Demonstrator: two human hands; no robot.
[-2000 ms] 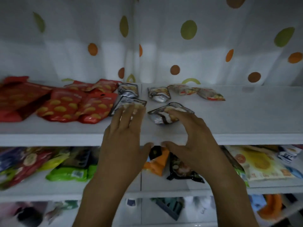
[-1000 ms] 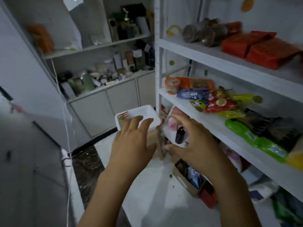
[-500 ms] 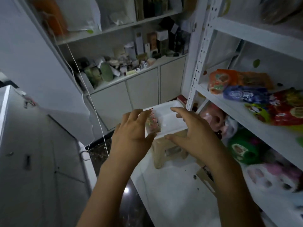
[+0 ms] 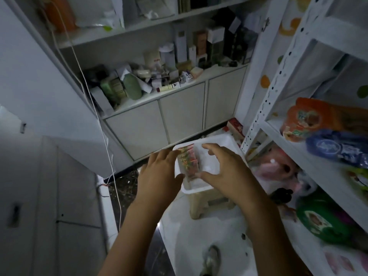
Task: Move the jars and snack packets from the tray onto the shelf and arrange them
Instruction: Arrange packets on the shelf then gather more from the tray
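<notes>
A white tray (image 4: 220, 138) sits on a small beige stool (image 4: 201, 206) beside the white shelf unit (image 4: 276, 130). A stack of small reddish snack packets (image 4: 188, 162) lies along the tray's left side. My left hand (image 4: 159, 176) hovers at the tray's left rim, fingers straight and reaching the packets' left edge. My right hand (image 4: 225, 170) is spread over the tray, with its thumb at the near end of the stack and its fingers arched above the tray's bare part. Neither hand plainly grips anything. No jar shows in the tray.
The shelf on the right holds orange (image 4: 310, 118), blue (image 4: 334, 148) and green (image 4: 322, 222) snack bags. A cluttered white cabinet (image 4: 179, 114) stands behind the tray. A thin cable (image 4: 103, 136) hangs at left. My foot (image 4: 211, 259) is on the white floor.
The view turned from the upper shelf down to the tray. Both hands left the packets on the shelf, came down, and now close in on the stack in the tray.
</notes>
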